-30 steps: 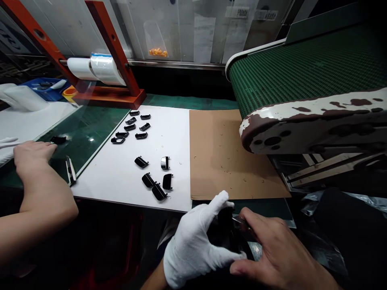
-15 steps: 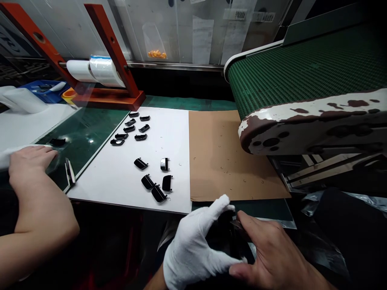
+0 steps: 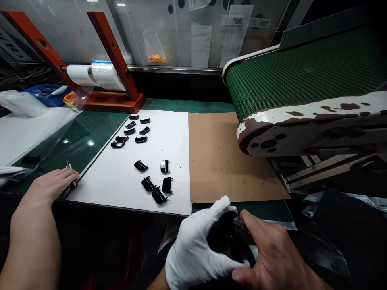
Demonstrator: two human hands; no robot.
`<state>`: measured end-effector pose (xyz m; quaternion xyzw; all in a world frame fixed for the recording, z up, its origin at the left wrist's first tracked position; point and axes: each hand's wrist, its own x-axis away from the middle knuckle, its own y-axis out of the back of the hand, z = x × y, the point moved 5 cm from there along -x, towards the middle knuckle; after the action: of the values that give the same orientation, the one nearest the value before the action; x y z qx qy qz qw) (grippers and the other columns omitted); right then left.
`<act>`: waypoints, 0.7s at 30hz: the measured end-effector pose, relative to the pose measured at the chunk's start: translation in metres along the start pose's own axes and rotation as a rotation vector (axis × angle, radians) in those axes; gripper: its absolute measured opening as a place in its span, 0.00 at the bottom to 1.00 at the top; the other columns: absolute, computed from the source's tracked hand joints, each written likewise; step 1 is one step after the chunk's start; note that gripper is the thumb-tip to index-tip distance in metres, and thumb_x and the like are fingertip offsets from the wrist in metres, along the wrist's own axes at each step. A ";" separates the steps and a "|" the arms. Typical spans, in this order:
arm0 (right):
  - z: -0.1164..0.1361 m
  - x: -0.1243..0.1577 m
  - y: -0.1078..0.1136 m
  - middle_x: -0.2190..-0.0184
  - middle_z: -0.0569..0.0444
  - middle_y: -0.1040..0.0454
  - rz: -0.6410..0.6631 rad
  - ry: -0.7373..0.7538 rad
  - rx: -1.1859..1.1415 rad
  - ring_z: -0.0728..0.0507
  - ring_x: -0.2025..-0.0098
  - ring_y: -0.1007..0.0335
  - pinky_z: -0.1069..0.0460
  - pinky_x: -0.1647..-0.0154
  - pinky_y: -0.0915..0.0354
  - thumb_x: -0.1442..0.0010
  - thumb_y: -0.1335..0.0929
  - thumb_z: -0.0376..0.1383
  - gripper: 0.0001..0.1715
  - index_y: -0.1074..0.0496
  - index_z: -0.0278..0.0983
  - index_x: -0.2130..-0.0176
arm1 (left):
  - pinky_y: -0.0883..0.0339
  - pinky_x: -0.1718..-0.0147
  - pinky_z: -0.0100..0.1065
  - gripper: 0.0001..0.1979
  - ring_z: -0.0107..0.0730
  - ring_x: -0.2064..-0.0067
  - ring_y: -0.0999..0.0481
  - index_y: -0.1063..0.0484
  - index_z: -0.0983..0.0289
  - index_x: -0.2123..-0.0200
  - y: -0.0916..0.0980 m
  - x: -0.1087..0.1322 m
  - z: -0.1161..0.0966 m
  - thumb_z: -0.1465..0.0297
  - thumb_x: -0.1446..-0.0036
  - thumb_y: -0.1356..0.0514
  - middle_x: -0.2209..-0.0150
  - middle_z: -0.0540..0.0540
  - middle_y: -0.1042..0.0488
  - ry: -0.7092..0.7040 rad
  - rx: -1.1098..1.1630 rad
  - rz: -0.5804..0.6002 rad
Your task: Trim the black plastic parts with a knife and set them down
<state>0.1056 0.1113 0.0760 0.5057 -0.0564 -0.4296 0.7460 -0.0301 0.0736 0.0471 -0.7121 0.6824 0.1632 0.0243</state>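
My left hand [image 3: 199, 247], in a white glove, curls with thumb and fingers around a black plastic piece [image 3: 225, 237], which is hard to make out against the dark background. Bare, my right hand [image 3: 269, 245] closes beside it at the right, pinching a thin dark blade-like tool [image 3: 240, 224] against that side. Its thumb lies close to the gloved thumb tip. Both hands are just in front of the table edge. Several glossy black clip-like parts lie on the white sheet [image 3: 105, 177]; the nearest is a black part [image 3: 159, 195].
A co-worker's hand [image 3: 56, 183] rests on a utility knife [image 3: 69, 166] at the left. Brown cardboard [image 3: 211, 161] with tiny shavings lies ahead. A green conveyor [image 3: 287, 84] juts in from the right. An orange stand [image 3: 113, 52] holds film rolls [image 3: 105, 75].
The co-worker's hand has moved right, from the film and a black part to the utility knife. My own hands keep nearly the same grip; the view has tilted slightly.
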 end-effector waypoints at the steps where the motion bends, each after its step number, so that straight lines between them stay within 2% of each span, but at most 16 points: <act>1: 0.000 0.000 0.000 0.83 0.53 0.32 -0.004 -0.005 -0.004 0.44 0.84 0.33 0.51 0.83 0.40 0.45 0.50 0.68 0.42 0.35 0.36 0.71 | 0.24 0.55 0.37 0.40 0.45 0.56 0.21 0.35 0.58 0.41 0.000 0.000 0.000 0.59 0.58 0.27 0.54 0.55 0.22 0.016 -0.019 0.003; 4: 0.000 0.000 0.000 0.82 0.52 0.31 0.004 -0.016 -0.006 0.44 0.83 0.32 0.50 0.83 0.39 0.46 0.51 0.69 0.43 0.35 0.36 0.71 | 0.25 0.56 0.41 0.21 0.42 0.55 0.23 0.30 0.60 0.48 0.001 0.001 0.002 0.61 0.43 0.36 0.52 0.56 0.25 0.063 -0.056 0.001; 6: -0.001 0.000 0.000 0.82 0.51 0.31 0.014 -0.028 -0.009 0.43 0.83 0.32 0.50 0.83 0.39 0.47 0.51 0.70 0.45 0.34 0.35 0.71 | 0.27 0.57 0.43 0.14 0.42 0.54 0.24 0.30 0.63 0.50 0.001 0.001 0.002 0.64 0.35 0.44 0.50 0.56 0.27 0.070 -0.052 -0.006; 8: -0.002 0.000 -0.001 0.83 0.51 0.31 0.032 -0.044 -0.014 0.43 0.83 0.32 0.50 0.83 0.39 0.48 0.51 0.70 0.46 0.34 0.35 0.71 | 0.26 0.56 0.43 0.17 0.44 0.53 0.24 0.30 0.63 0.48 0.000 0.001 0.002 0.61 0.36 0.44 0.51 0.55 0.27 0.067 -0.036 -0.010; 11: -0.002 0.000 -0.001 0.83 0.51 0.31 0.049 -0.043 -0.015 0.42 0.83 0.31 0.50 0.83 0.39 0.47 0.51 0.70 0.47 0.33 0.34 0.70 | 0.24 0.55 0.39 0.33 0.46 0.54 0.22 0.35 0.57 0.41 -0.002 0.001 0.001 0.55 0.49 0.34 0.53 0.53 0.23 0.041 0.008 -0.006; 13: -0.001 0.000 -0.001 0.82 0.51 0.30 0.046 -0.031 0.004 0.42 0.82 0.30 0.50 0.83 0.38 0.46 0.52 0.69 0.46 0.32 0.34 0.70 | 0.25 0.53 0.37 0.42 0.44 0.55 0.21 0.39 0.57 0.39 -0.003 0.000 0.000 0.55 0.56 0.29 0.53 0.54 0.23 0.021 0.059 -0.004; 21: -0.005 0.004 -0.010 0.81 0.47 0.27 0.021 -0.014 0.123 0.40 0.81 0.27 0.49 0.82 0.36 0.43 0.55 0.66 0.49 0.30 0.32 0.70 | 0.26 0.52 0.35 0.43 0.43 0.54 0.21 0.39 0.64 0.39 -0.004 0.000 0.005 0.60 0.56 0.28 0.53 0.58 0.23 0.060 0.094 0.013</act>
<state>0.1049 0.1109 0.0643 0.5470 -0.0932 -0.4209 0.7176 -0.0273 0.0754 0.0419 -0.7105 0.6942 0.1097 0.0360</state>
